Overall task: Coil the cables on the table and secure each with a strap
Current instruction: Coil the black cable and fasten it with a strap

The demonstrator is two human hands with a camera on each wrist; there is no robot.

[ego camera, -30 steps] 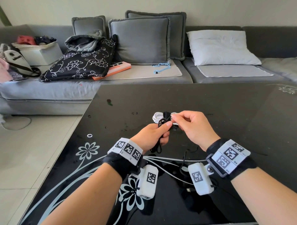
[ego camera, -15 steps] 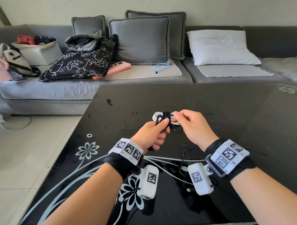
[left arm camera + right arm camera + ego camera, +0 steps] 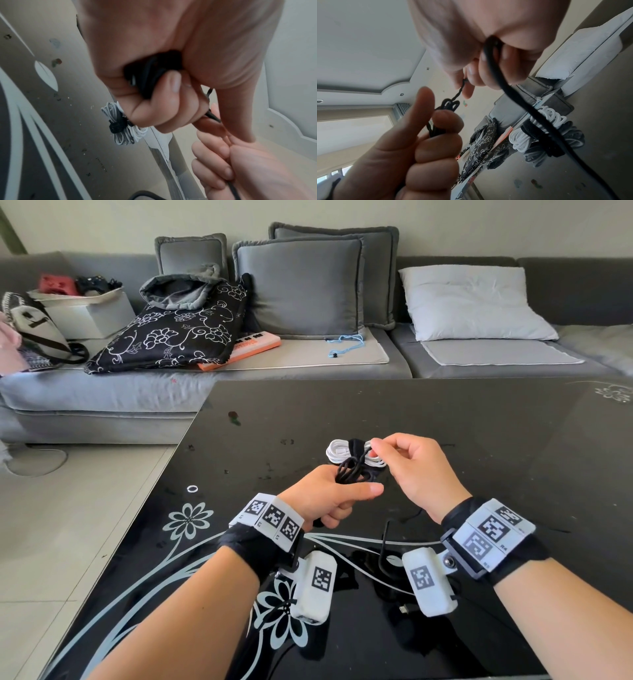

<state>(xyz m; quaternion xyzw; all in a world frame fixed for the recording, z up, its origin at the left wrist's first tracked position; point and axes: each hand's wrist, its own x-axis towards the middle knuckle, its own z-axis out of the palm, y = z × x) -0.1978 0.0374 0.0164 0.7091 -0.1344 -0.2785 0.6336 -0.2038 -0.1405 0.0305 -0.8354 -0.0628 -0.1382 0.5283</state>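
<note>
Black cable part-coiled in both hands above a glass table; white cable already strapped.

Grey sofa [image 3: 308, 361] with grey cushions, a white pillow [image 3: 476, 302], a black floral-print cushion [image 3: 178, 337], an orange keyboard with unreadable print, a blue cord. Black glass table [image 3: 479, 440] bearing a white flower motif. Wrist bands carry square black-and-white code tags; small lettering too fine to read. Left hand [image 3: 329, 498]: grip closed round a bundle of black cable [image 3: 351, 470] loops, thumb extended. Right hand [image 3: 416, 470]: fingertips pinch the same cable's strand, its length trailing through the palm. White cable coil [image 3: 337, 453], bound by a black strap [image 3: 537, 133], lies on the table just beyond the hands.
</note>
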